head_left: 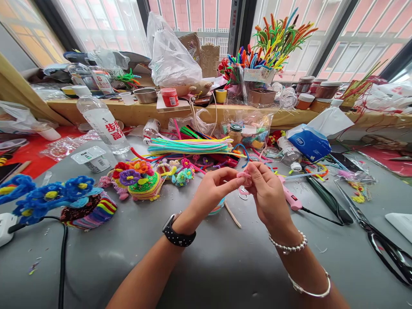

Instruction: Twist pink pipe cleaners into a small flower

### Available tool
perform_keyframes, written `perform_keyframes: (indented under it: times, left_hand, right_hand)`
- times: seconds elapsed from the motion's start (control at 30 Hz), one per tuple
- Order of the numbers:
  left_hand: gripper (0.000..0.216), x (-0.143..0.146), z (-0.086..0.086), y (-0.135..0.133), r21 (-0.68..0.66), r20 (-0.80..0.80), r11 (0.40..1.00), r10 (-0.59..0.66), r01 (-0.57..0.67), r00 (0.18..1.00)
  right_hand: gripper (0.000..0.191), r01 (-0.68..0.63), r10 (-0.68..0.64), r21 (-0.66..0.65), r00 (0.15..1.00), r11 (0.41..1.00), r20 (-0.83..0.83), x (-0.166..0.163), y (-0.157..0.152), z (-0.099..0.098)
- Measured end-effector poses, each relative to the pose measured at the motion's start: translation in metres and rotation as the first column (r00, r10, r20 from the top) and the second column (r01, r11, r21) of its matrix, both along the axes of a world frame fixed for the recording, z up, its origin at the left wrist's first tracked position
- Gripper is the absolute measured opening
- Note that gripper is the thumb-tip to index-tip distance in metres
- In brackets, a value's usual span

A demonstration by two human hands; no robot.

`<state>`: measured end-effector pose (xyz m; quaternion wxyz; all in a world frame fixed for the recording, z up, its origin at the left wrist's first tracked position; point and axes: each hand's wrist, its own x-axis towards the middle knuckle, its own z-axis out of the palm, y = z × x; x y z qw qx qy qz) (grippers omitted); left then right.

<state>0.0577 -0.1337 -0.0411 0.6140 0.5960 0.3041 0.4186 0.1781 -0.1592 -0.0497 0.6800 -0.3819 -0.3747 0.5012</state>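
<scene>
A small pink fuzzy piece, apparently bent pipe cleaner (244,176), is pinched between both hands above the table. My left hand (216,189) holds its left side with thumb and forefinger. My right hand (265,193) grips it from the right with closed fingertips, which cover part of it. Behind the hands lies a bundle of pastel pipe cleaners (189,145). Left of my left hand stands a round pipe-cleaner cake with flowers (143,182). A pink glue gun (291,195) rests just right of my right hand.
Large black-handled scissors (370,227) lie at the right, near a blue tissue pack (309,141). A water bottle (101,120) stands at the back left. Blue pipe-cleaner flowers (51,195) sit at the left beside a black cable (62,262). A ledge (128,112) crosses the back.
</scene>
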Motion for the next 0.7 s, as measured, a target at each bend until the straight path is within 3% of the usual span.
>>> perform_keyframes:
  times: [0.13, 0.5, 0.7]
  left_hand:
    - [0.009, 0.0, 0.002, -0.001, -0.03, 0.049, 0.999, -0.027, 0.028, 0.998]
    - [0.012, -0.001, 0.001, 0.0, -0.051, 0.051, 0.993, -0.101, 0.103, 0.994]
    - [0.013, -0.002, 0.005, -0.002, -0.023, -0.009, 0.994, -0.109, 0.109, 0.994]
  right_hand:
    - [0.025, -0.051, 0.05, -0.015, 0.997, 0.999, -0.054, 0.0, -0.001, 0.002]
    - [0.023, 0.048, -0.039, 0.122, 0.996, 0.991, -0.078, -0.01, -0.003, -0.005]
    - [0.021, 0.097, -0.105, 0.127, 0.993, 0.987, 0.056, -0.006, -0.003, -0.007]
